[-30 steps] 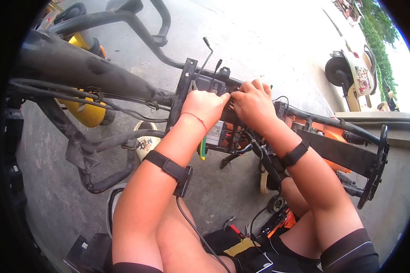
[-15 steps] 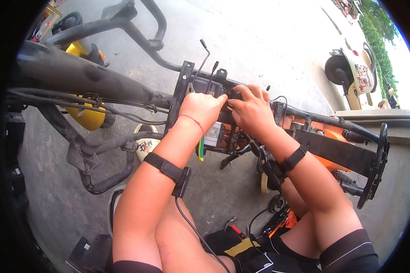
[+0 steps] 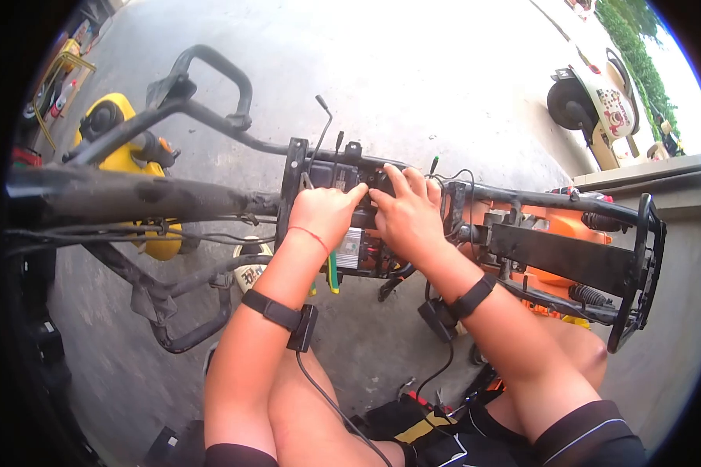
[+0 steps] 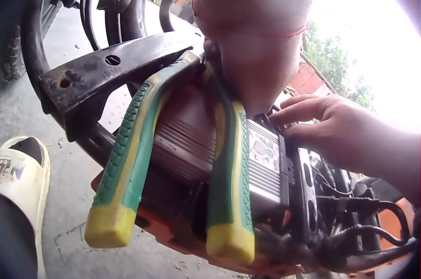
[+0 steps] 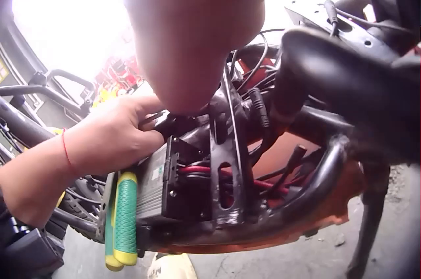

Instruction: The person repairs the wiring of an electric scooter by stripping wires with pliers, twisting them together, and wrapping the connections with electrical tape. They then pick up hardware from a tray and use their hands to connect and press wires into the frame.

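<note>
My left hand lies over the silver finned controller, thumb and forefinger pinching a small dark part at its far end. My right hand meets it there, bent fingers and thumb on the same part; in the right wrist view the forearm hides those fingertips. What the part is, I cannot tell. Pliers with green and yellow handles hang beneath my left hand, handles spread, their head by the black bracket. Red and black wires leave the controller's end beside the slotted crossbar.
A black tubular vehicle frame spans the view, with an orange body panel under its right side. A thin upright cable stands behind the bracket. A white scooter is parked far right. Hand tools lie near my lap.
The view has shifted, so the frame and hands sit lower and further left. Both hands keep at the same spot; my right fingers look more spread. The pliers hold their place by the bracket.
</note>
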`<state>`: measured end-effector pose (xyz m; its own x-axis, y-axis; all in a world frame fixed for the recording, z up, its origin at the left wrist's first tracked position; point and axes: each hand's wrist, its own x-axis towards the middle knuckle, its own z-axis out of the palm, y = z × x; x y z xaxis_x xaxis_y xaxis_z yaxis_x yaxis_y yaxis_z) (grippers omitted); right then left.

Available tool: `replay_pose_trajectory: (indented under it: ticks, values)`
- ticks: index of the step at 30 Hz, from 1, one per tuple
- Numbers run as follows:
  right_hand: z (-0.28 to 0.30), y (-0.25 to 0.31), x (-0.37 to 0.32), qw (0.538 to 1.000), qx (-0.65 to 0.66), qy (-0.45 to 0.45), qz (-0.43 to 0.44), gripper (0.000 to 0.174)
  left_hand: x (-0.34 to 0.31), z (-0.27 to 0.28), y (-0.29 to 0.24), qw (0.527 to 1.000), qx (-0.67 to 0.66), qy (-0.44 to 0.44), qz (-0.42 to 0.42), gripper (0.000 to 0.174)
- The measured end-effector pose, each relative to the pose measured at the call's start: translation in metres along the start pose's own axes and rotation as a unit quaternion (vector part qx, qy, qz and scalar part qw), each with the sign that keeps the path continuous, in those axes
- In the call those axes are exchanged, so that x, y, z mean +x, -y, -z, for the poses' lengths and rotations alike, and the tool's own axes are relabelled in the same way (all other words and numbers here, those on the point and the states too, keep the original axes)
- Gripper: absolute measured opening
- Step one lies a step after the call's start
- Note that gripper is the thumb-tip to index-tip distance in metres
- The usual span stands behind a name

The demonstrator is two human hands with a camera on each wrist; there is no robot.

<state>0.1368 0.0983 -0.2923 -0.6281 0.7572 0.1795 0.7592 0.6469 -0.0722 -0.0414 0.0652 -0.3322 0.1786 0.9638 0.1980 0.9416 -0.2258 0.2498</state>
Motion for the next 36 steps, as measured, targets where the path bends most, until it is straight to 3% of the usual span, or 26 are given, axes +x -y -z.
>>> replay_pose_trajectory:
  ticks: [6,9,17,23,25,30,36]
  values:
    - [-0.011,0.016,-0.011,0.997,-0.048,-0.026,-0.046,0.038,0.001,0.0,0.001,1.0,0.016,0.005,-0.02,0.047]
    - [-0.012,0.018,-0.015,0.996,-0.045,-0.028,-0.066,0.042,0.002,0.008,-0.001,0.998,0.035,0.06,-0.014,0.059]
    - [-0.014,0.018,-0.019,0.995,-0.023,-0.011,-0.092,0.046,0.01,0.019,-0.008,0.99,0.063,0.125,-0.023,0.06]
    - [-0.014,0.017,-0.02,0.995,-0.01,-0.009,-0.098,0.047,0.032,0.027,-0.019,0.983,-0.034,0.176,0.037,0.048]
    - [-0.015,0.016,-0.02,0.994,-0.001,-0.016,-0.111,0.047,0.041,0.031,-0.024,0.96,-0.101,0.237,0.108,0.043]
    - [-0.014,0.018,-0.022,0.993,0.011,-0.011,-0.121,0.048,0.037,0.029,-0.021,0.949,-0.163,0.233,0.134,0.045]
    - [-0.018,0.016,-0.023,0.99,0.04,-0.047,-0.123,0.045,0.023,0.021,-0.023,0.968,-0.087,0.216,0.095,0.053]
